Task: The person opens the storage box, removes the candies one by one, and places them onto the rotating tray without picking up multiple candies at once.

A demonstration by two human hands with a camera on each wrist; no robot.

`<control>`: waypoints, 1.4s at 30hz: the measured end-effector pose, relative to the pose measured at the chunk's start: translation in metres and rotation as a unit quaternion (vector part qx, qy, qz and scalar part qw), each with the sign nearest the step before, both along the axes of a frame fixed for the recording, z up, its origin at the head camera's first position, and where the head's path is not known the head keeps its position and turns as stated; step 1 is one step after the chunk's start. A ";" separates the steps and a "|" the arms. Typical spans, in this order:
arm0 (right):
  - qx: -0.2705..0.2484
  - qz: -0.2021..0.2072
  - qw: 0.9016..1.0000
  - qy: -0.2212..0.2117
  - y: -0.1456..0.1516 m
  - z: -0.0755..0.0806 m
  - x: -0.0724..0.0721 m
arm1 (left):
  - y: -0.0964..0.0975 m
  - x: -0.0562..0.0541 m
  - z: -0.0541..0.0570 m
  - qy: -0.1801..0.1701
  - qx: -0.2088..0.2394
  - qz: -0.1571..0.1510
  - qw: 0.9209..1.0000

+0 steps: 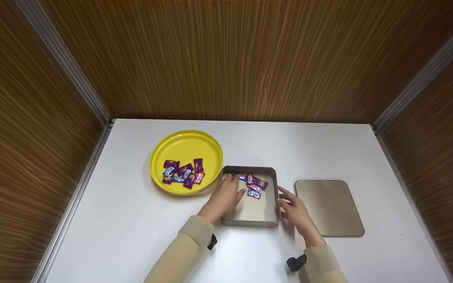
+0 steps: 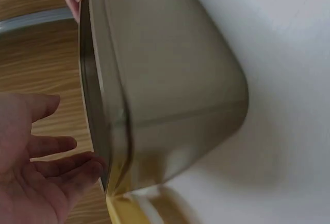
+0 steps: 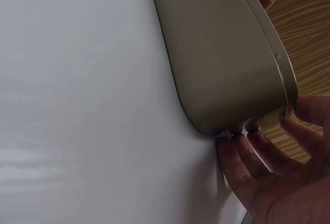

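Note:
My left hand reaches over the left rim of a square metal tin. Its fingers are loosely extended, with nothing visible between them; the fingertips are partly hidden at the tin's far left corner. Several wrapped candies, purple, pink and blue, lie on the tin's floor toward the back. On the tin's right side rest the fingertips of my right hand, its fingers spread along the outer wall near the corner. A yellow round tray behind the left hand carries more wrapped candies.
A flat metal lid lies on the white table to the right of the right hand. Wood-grain panels enclose the table at the back and on both sides. The yellow tray stands close against the tin's far left corner.

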State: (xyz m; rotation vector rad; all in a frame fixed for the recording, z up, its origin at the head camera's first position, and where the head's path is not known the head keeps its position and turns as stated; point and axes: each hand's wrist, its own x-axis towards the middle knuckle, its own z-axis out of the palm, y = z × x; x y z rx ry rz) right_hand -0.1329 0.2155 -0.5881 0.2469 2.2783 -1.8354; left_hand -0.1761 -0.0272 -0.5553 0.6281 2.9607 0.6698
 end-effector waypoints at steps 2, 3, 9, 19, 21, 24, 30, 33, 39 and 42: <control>-0.002 -0.002 1.000 0.003 0.000 -0.001 0.000 | 0.007 0.000 -0.004 -0.034 0.004 0.006 0.999; -0.003 -0.003 1.000 0.006 0.001 -0.002 0.000 | 0.010 -0.001 -0.005 -0.051 0.008 0.012 0.999; -0.010 0.006 1.000 0.010 0.003 -0.005 0.002 | 0.023 -0.004 -0.014 -0.115 0.006 0.040 0.993; -0.003 0.008 1.000 0.006 0.003 -0.006 0.001 | 0.029 -0.007 -0.021 -0.128 -0.028 0.048 0.990; 0.000 0.009 1.000 0.005 0.003 -0.006 0.001 | 0.030 -0.007 -0.022 -0.123 -0.038 0.046 0.991; 0.003 0.009 1.000 0.004 0.004 -0.007 0.001 | 0.030 -0.006 -0.022 -0.120 -0.050 0.040 0.991; -0.005 0.008 1.000 0.004 0.004 -0.007 0.000 | 0.031 -0.001 -0.023 -0.107 -0.066 0.032 0.992; -0.003 0.007 1.000 0.005 0.004 -0.008 0.000 | 0.032 0.002 -0.021 -0.088 -0.082 0.025 0.992; 0.001 0.005 1.000 0.004 0.004 -0.006 0.001 | 0.035 0.011 -0.017 -0.031 -0.131 -0.004 0.991; 0.000 0.006 1.000 0.003 0.003 -0.006 0.002 | 0.035 0.014 -0.018 -0.007 -0.136 -0.018 0.990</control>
